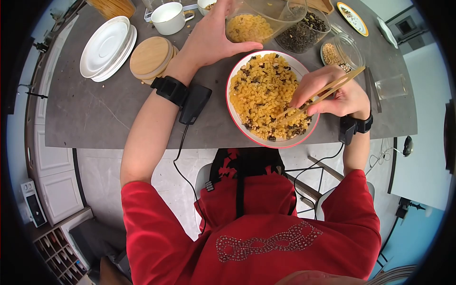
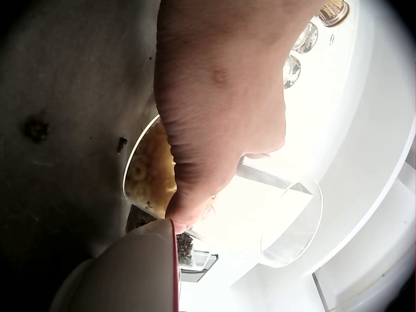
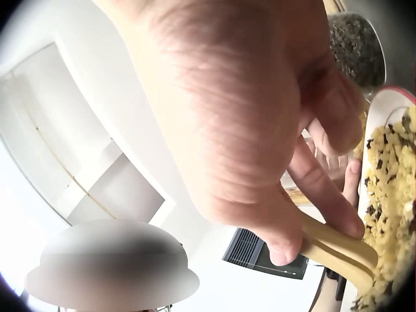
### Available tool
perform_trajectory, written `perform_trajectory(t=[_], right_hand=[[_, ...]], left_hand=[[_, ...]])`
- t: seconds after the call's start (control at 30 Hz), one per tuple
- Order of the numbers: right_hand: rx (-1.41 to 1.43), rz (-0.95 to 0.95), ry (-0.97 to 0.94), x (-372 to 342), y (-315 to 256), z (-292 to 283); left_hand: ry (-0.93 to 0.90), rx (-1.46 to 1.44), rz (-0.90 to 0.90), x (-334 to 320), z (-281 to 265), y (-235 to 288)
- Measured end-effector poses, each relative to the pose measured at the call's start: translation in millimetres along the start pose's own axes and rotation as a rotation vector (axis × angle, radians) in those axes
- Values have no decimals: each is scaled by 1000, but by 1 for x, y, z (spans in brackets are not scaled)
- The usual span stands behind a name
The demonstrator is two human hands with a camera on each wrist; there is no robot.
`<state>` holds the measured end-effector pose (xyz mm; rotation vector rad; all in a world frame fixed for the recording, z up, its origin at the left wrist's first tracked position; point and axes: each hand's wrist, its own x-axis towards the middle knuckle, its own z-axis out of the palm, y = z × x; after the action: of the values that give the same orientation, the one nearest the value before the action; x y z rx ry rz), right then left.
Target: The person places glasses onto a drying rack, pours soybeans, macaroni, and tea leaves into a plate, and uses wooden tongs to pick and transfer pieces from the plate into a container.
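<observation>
A white bowl with a red rim (image 1: 231,110) holds yellow macaroni (image 1: 259,90) mixed with dark pieces and pale kernels. My right hand (image 1: 335,92) pinches a pair of wooden chopsticks (image 1: 327,90), their tips down in the mix at the bowl's lower right. In the right wrist view the chopsticks (image 3: 338,253) reach the macaroni (image 3: 390,195). Behind the bowl, my left hand (image 1: 213,38) grips a clear container of macaroni (image 1: 249,29), thumb along its near side. The left wrist view shows the hand (image 2: 214,110) at this container (image 2: 146,172), its far fingers hidden.
Beside the held container stands a clear one of dark pieces (image 1: 304,35). An open jar of kernels (image 1: 332,54), a knife-like utensil (image 1: 373,90) and a glass (image 1: 392,88) lie right. Stacked white plates (image 1: 104,47), wooden lids (image 1: 151,56) and a white cup (image 1: 168,20) are left.
</observation>
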<state>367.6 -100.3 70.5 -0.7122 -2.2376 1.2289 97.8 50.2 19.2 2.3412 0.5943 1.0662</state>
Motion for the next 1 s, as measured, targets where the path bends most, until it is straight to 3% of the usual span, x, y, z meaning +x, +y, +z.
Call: perform_trajectory(t=[0.03,0.43,0.67,1.0], right_hand=[[-7,82,21,2,-4,4],[-98,1,19,8,0,11],[-107,54,32,7,1,11],[-90,58,197,-1,-3,1]], left_hand=[[5,-15,7,-1,0,0],[4,-18,31,1,-1,-1],[9,-55,17,1,-2,7],[-17,-22,-6,0,-1,0]])
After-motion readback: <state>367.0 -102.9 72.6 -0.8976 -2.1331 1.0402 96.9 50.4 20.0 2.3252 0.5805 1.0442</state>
